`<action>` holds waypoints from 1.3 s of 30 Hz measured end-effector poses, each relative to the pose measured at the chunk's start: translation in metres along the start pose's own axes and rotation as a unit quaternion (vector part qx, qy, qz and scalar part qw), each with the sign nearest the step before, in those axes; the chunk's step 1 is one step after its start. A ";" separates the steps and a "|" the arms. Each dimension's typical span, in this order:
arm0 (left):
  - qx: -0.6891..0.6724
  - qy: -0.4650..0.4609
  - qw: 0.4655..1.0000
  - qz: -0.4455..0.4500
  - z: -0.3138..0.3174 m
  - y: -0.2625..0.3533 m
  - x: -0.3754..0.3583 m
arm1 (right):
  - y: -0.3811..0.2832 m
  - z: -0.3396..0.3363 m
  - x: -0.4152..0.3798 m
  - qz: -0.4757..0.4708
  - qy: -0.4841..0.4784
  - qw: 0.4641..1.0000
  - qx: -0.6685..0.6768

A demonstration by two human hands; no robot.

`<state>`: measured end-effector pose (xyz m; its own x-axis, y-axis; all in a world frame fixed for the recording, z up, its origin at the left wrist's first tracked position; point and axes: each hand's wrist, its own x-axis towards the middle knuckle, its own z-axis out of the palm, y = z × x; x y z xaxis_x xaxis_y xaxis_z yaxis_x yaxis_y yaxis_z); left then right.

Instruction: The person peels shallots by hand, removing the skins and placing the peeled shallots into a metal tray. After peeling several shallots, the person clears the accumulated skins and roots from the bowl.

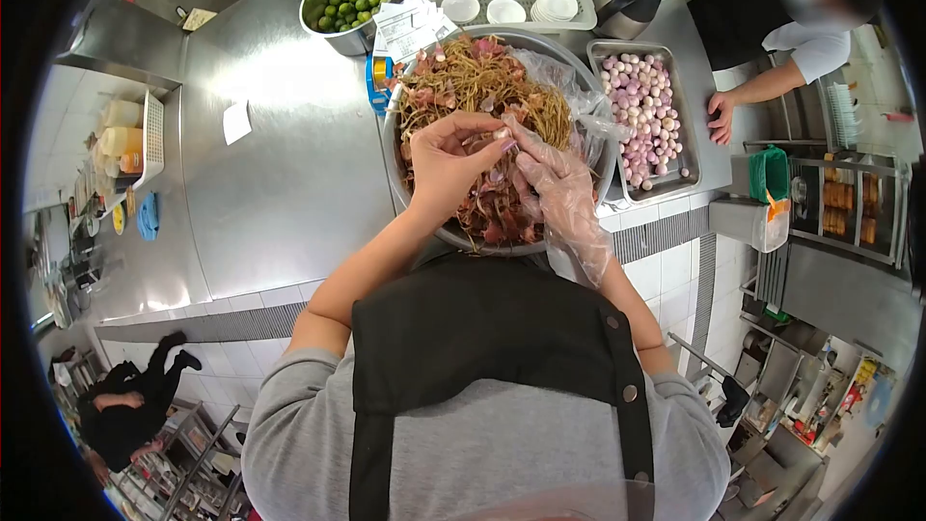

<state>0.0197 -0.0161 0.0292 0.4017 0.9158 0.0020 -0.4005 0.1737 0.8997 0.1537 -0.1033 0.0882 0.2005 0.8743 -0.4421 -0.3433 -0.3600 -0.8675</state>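
A large round metal bowl (pixel 394 150) holds reddish skins and stringy, straw-coloured roots (pixel 482 72). Over its middle, my bare left hand (pixel 453 150) pinches a small pale and purple bulb (pixel 504 138). My right hand (pixel 559 183), in a clear plastic glove, meets it from the other side, its fingertips closed at the same bulb. Which fingers of the right hand touch the bulb is hard to make out. Clear plastic (pixel 569 87) lies along the bowl's upper right side. Right of the bowl, a metal tray (pixel 688 106) holds many peeled pink-white bulbs (pixel 641 101).
Behind the bowl are a pot of green limes (pixel 352 8), papers (pixel 410 29), a basket of white dishes (pixel 585 10) and a dark jug (pixel 627 5). At the right, a co-worker's hand (pixel 721 118) rests on the counter edge. Another person (pixel 130 415) is at lower left.
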 end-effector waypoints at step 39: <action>-0.150 -0.037 0.986 -0.069 -0.007 -0.014 0.018 | 0.004 0.001 0.009 0.051 0.012 0.976 0.211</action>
<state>0.0269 0.0003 0.0133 0.5229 0.8495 -0.0693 -0.5593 0.4033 0.7243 0.1539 -0.0961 0.0811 0.1662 0.8313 -0.5304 -0.7085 -0.2735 -0.6506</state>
